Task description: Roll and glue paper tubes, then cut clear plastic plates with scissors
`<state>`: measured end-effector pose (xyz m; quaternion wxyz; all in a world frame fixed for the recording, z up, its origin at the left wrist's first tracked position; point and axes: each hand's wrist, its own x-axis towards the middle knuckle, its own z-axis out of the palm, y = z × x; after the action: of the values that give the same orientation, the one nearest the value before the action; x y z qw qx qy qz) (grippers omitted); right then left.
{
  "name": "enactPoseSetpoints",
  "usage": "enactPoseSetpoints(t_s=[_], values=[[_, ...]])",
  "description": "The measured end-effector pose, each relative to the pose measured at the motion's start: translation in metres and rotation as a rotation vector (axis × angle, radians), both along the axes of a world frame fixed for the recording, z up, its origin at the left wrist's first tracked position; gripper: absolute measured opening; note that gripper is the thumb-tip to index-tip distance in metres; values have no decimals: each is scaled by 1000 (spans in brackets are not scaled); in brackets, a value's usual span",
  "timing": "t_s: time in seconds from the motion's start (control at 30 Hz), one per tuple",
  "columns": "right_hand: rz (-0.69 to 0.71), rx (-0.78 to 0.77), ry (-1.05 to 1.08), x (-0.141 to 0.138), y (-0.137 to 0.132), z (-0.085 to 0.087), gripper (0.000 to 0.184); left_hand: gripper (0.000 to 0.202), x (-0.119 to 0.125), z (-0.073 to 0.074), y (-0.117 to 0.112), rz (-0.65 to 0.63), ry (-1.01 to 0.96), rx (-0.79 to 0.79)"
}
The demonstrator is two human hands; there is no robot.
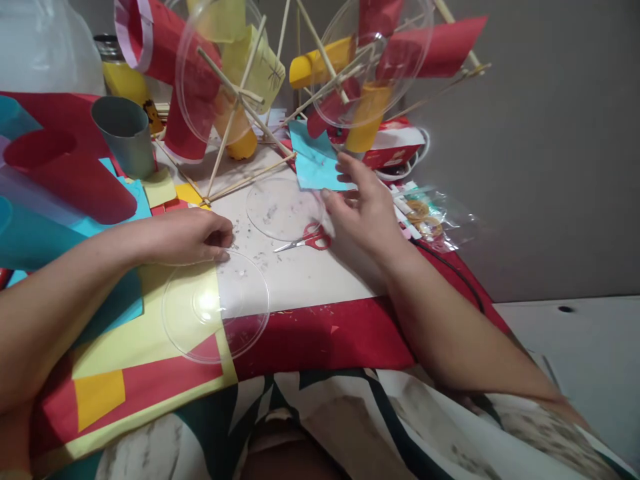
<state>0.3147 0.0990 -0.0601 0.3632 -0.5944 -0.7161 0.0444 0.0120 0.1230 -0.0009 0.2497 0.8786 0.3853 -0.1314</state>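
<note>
Patterned cloth (350,427) over the lap, both forearms out over a cluttered craft desk (310,273).

Left hand (187,235) lay curled at the far rim of the near clear plastic disc (215,307), which sat flat on yellow paper at the desk's front edge; couldn't tell if the fingers pinched the rim. Right hand (363,207) was spread wide and empty, fingertips at the edge of the blue paper (313,163) further back, above the red scissors (306,240) and a second clear disc (283,208). A stick frame (240,100) with paper tubes stood behind. The disc looked thin, light, slick and likely to crack if bent, so best pinched at the rim. The paper looked floppy, so best taken by a corner.
</note>
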Motion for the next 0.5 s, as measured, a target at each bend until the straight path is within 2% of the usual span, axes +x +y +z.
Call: enactPoseSetpoints(t_s=[0.07, 0.1, 0.17, 0.23, 0.37, 0.5], values=[[9, -29, -71, 2, -15, 18, 38, 12, 0, -1, 0, -12, -4, -27], [36, -109, -110, 2, -22, 26, 29, 13, 0, -2, 0, -20, -6, -39], [100, -262, -217, 2, -33, 38, 24, 13, 0, -3, 0, -37, -10, -48], [155, -372, -344, 1, -39, 43, 24, 14, 0, -3, -1, -48, -9, -45], [224, -441, -505, 0, -39, 36, 23, 15, -1, -2, -3, -54, -24, -37], [168, -421, -526, 0, -38, 23, 16, 11, -3, 2, -4, -27, -115, -80]])
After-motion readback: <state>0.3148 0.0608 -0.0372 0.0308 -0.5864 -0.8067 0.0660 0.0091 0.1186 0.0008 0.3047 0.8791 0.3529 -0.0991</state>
